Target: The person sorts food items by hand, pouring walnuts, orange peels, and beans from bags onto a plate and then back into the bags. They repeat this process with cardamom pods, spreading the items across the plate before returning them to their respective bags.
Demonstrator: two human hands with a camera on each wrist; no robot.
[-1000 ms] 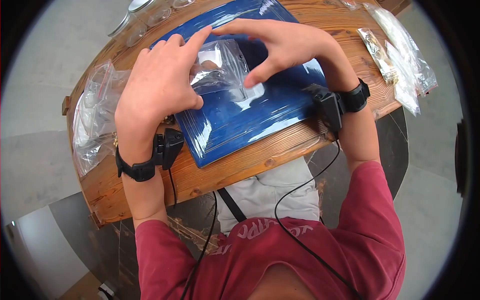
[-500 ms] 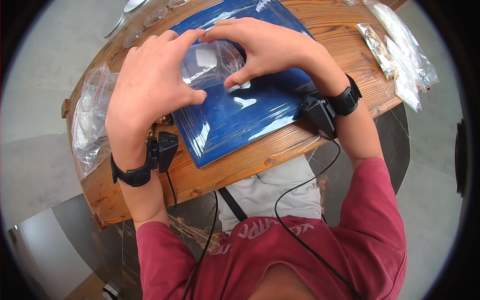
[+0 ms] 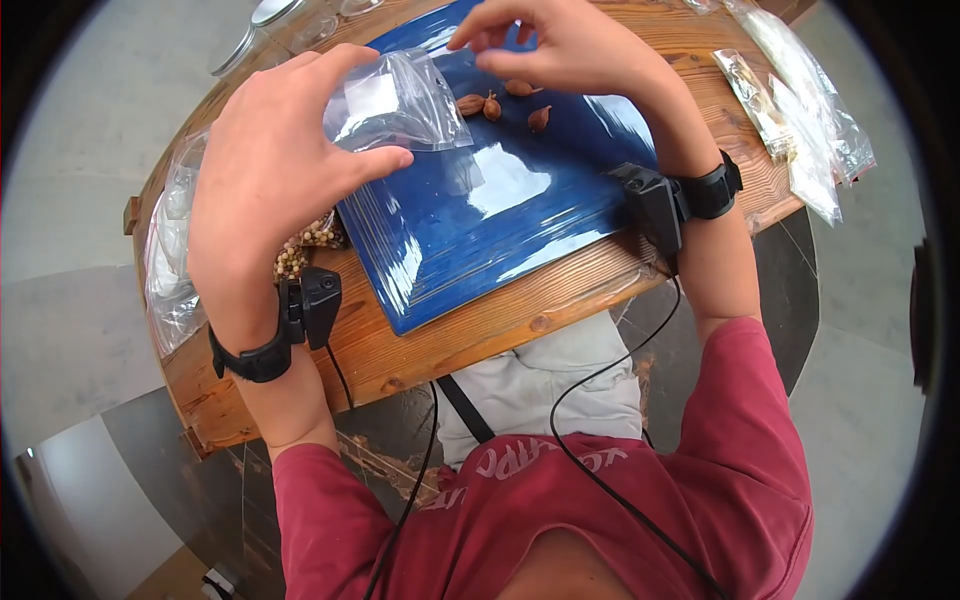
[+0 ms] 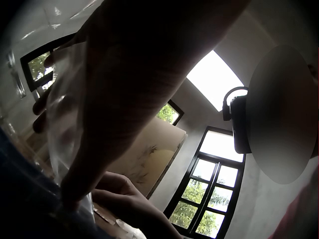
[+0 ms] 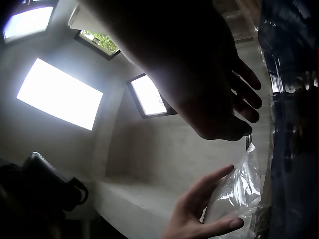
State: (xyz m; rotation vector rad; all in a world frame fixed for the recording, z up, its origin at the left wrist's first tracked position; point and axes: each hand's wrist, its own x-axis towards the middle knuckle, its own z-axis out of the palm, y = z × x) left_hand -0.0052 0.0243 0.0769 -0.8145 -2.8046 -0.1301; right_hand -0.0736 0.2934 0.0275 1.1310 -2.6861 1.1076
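Note:
My left hand [image 3: 275, 165] holds a clear plastic zip bag [image 3: 430, 115] with a white label between its thumb and fingers, over the left side of a blue glossy rectangular plate [image 3: 440, 215]. In the right wrist view, the bag [image 5: 241, 186] bulges between the left thumb and forefinger. Several brown dried pods [image 3: 539, 119] lie on the plate, right of the bag. Just beyond them hovers my right hand [image 3: 590, 50], its fingers loosely bent and apart, nothing visible in them. The right wrist view shows those fingers [image 5: 246, 94] near the plate.
At the far left stand glass jars with metal lids [image 3: 235, 50]. Plastic bags [image 3: 172, 280] lie at the table's left edge, near small pale and brown beads [image 3: 325, 232]. More filled clear bags [image 3: 800, 90] lie at the right. Cables run from both wrist cameras.
The hands, fingertips together over the bag before, have parted. The left moved left with the bag; the right moved away to the far right. Brown pods now show on the plate.

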